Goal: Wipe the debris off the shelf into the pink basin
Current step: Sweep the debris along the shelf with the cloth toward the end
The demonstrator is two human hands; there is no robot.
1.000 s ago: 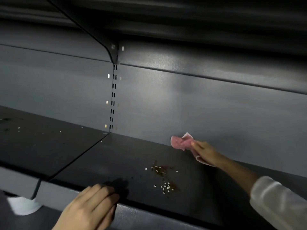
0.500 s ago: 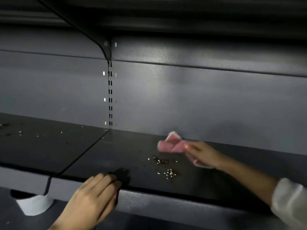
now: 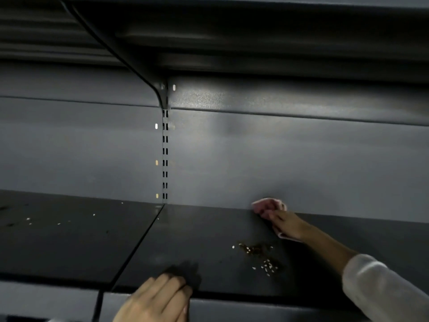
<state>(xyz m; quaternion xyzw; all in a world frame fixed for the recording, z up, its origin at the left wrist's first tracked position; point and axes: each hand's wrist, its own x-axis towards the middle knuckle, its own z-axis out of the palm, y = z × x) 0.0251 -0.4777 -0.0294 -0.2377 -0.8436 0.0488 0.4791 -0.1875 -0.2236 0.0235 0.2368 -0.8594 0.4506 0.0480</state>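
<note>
A dark grey metal shelf (image 3: 204, 242) fills the lower half of the head view. A small patch of debris (image 3: 257, 256), brown crumbs and white grains, lies on it right of centre. My right hand (image 3: 286, 224) holds a pink cloth (image 3: 267, 205) against the back of the shelf, just behind the debris. My left hand (image 3: 157, 300) rests with bent fingers on the shelf's front lip, left of the debris, holding nothing. No pink basin is in view.
A few white grains (image 3: 29, 220) lie scattered on the adjoining shelf panel to the left. A slotted upright (image 3: 165, 156) runs up the back wall. Another shelf with its bracket (image 3: 148, 73) hangs overhead.
My right hand with the pink cloth has gone from beside the debris back to the rear wall. The camera has tilted up, so the white object under the shelf is out of view.
</note>
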